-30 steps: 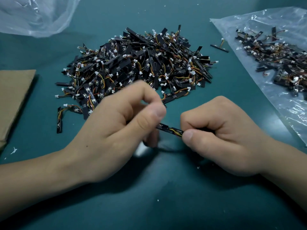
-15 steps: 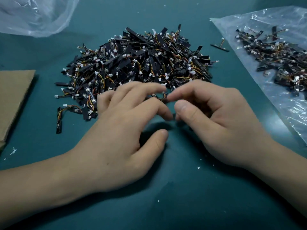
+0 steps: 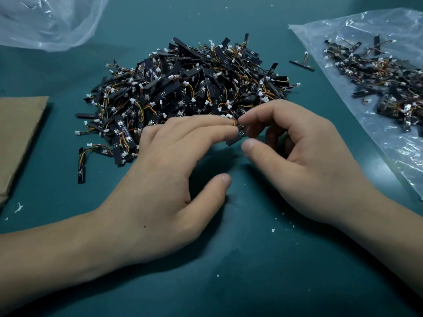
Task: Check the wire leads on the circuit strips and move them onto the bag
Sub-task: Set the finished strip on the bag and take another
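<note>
One circuit strip (image 3: 238, 135), short and black, sits tilted between the two hands at the near edge of the pile (image 3: 183, 88). Its orange and yellow wire lead (image 3: 233, 122) is at its upper end. The white marks on its face are too small to read, as is the white printing on the strips in the pile.

The right hand (image 3: 297, 161) has its fingers curled. Its grip looks narrow, with the index and middle fingertips seemingly pinching the strip's upper end, though the contact is hard to make out. Its thumb stands just apart from the strip's lower end. The left hand (image 3: 160, 179) lies with its fingers nearly straight and its fingertips touching the wire lead. Its thumb is spread wide, away from the strip, and the knuckles cover part of the pile's near edge. Both forearms lie low over the teal bench (image 3: 251, 282).

The pile is a heap of similar black strips with white connectors. A loose strip (image 3: 81, 165) lies at its near left corner, and a stray strip (image 3: 301, 65) lies on the bench between the pile and the bag (image 3: 332, 35). That bag is clear plastic, lies flat at the right, and carries a smaller scatter of sorted strips (image 3: 389, 88). A second clear bag (image 3: 45, 24) is crumpled at the far left, and brown cardboard (image 3: 20, 133) lies at the left edge. White crumbs (image 3: 272, 230) dot the bench near the wrists.
</note>
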The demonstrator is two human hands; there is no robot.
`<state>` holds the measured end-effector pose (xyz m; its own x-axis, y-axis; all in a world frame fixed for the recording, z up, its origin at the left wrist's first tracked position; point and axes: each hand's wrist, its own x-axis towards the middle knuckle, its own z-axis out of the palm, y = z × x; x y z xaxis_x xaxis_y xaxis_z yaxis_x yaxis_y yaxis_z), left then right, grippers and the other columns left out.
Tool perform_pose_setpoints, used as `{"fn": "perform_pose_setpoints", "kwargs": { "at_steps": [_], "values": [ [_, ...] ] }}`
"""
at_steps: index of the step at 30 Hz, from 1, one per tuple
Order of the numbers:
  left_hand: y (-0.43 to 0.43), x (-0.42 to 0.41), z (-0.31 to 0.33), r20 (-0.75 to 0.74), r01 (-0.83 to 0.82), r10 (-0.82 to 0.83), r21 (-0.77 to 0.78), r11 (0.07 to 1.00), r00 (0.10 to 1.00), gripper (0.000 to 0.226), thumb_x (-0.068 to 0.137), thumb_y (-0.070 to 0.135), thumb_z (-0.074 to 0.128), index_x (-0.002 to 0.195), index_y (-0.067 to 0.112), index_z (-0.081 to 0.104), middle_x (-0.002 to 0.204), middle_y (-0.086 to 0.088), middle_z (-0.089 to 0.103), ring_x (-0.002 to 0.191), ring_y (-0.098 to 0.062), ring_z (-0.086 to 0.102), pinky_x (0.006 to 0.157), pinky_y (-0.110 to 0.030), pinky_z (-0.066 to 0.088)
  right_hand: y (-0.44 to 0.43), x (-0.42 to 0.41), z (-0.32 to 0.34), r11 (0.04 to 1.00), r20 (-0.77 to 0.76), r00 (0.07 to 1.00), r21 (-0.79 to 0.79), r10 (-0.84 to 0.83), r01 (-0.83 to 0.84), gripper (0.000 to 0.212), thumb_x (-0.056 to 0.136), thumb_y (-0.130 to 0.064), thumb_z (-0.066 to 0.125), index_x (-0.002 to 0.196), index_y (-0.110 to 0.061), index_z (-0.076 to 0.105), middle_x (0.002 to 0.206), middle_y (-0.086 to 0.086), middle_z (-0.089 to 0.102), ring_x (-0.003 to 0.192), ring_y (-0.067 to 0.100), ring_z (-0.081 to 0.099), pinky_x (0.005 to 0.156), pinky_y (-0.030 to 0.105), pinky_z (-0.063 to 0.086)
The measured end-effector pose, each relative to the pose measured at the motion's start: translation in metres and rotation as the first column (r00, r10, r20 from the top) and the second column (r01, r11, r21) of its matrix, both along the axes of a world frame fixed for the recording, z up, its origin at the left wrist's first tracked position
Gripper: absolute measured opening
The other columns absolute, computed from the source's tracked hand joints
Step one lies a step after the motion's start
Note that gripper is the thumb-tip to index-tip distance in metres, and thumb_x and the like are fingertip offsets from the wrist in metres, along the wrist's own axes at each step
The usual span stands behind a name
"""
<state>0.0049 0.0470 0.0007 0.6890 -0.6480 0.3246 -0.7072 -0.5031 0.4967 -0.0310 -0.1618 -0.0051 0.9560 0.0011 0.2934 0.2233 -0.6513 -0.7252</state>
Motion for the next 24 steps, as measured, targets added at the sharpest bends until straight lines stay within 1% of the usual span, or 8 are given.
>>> {"fn": "perform_pose_setpoints", "kwargs": {
  "at_steps": [3,6,9,11,14,16,19,24],
  "values": [
    [-0.0001,0.0028,0.0001,-0.072,0.030,-0.042,-0.150,0.988,0.997,0.044,0.088,0.017,0.065,0.132,0.017,0.060,0.137,0.009,0.057,0.130,-0.009,0.052,0.101,-0.023,0.040,0.0000,-0.0006,0.0013,0.997,-0.042,0.996,-0.013,0.077,-0.077,0.027,0.088,-0.036,0.070,0.115,-0.033,0.064,0.095,-0.013,0.066,0.078,0.017,0.060,0.068,0.018,0.043],
    [-0.0010,0.0035,0.0013,-0.116,0.067,-0.097,-0.234,0.970,0.989,0.039,0.088,0.009,0.066,0.127,0.014,0.064,0.132,0.007,0.062,0.124,-0.011,0.058,0.090,-0.020,0.049,0.0006,-0.0009,0.0003,0.993,-0.006,0.995,-0.054,0.100,-0.100,0.011,0.091,-0.040,0.071,0.097,-0.033,0.066,0.080,-0.017,0.066,0.072,0.012,0.061,0.065,0.016,0.043],
    [-0.0008,0.0026,0.0037,-0.112,0.090,-0.123,-0.263,0.961,0.986,0.033,0.089,0.005,0.065,0.121,0.013,0.069,0.127,0.007,0.066,0.118,-0.006,0.061,0.089,-0.015,0.050,-0.0003,-0.0013,-0.0025,0.997,0.034,0.996,-0.007,0.083,-0.083,0.014,0.091,-0.037,0.072,0.082,-0.028,0.066,0.069,-0.013,0.063,0.061,0.003,0.055,0.059,0.013,0.040],
    [-0.0007,0.0026,0.0050,-0.107,0.087,-0.119,-0.262,0.961,0.987,0.031,0.089,0.004,0.064,0.118,0.013,0.071,0.125,0.007,0.067,0.116,-0.005,0.062,0.089,-0.013,0.048,-0.0020,-0.0010,-0.0025,0.977,0.029,0.992,0.172,0.120,-0.123,0.012,0.089,-0.031,0.076,0.089,-0.024,0.066,0.073,-0.007,0.066,0.061,0.005,0.055,0.060,0.018,0.044],
    [-0.0012,0.0021,0.0045,-0.140,0.054,-0.093,-0.264,0.963,0.986,0.029,0.089,0.007,0.064,0.115,0.014,0.073,0.122,0.009,0.068,0.116,-0.005,0.062,0.095,-0.016,0.046,-0.0080,-0.0004,-0.0003,0.889,-0.009,0.975,0.412,0.224,-0.200,0.036,0.087,-0.024,0.076,0.121,-0.025,0.063,0.085,0.001,0.069,0.066,0.032,0.057,0.059,0.041,0.051],
    [-0.0012,0.0011,0.0039,-0.208,0.005,-0.067,-0.282,0.959,0.976,0.028,0.088,0.013,0.065,0.115,0.016,0.073,0.119,0.012,0.070,0.115,-0.004,0.063,0.097,-0.015,0.046,-0.0090,0.0000,-0.0003,0.912,-0.005,0.973,0.350,0.231,-0.215,0.037,0.089,-0.020,0.076,0.124,-0.029,0.067,0.089,-0.001,0.071,0.065,0.033,0.061,0.058,0.045,0.055],
    [-0.0023,-0.0010,0.0046,-0.277,-0.013,-0.078,-0.314,0.949,0.958,0.026,0.088,0.016,0.065,0.114,0.021,0.070,0.118,0.012,0.070,0.113,-0.005,0.064,0.095,-0.013,0.047,-0.0063,-0.0002,-0.0023,0.947,0.036,0.985,0.270,0.171,-0.174,0.022,0.089,-0.020,0.078,0.107,-0.031,0.073,0.088,-0.002,0.072,0.060,0.025,0.064,0.054,0.047,0.054],
    [-0.0041,-0.0033,0.0088,-0.321,-0.003,-0.116,-0.349,0.937,0.940,0.035,0.086,0.015,0.065,0.107,0.042,0.058,0.121,0.010,0.069,0.115,-0.007,0.064,0.093,-0.012,0.046,-0.0066,-0.0015,-0.0013,0.953,0.039,0.993,0.278,0.114,-0.120,0.010,0.089,-0.022,0.079,0.092,-0.029,0.071,0.075,-0.012,0.071,0.052,0.018,0.061,0.047,0.036,0.050]
  ]
}}
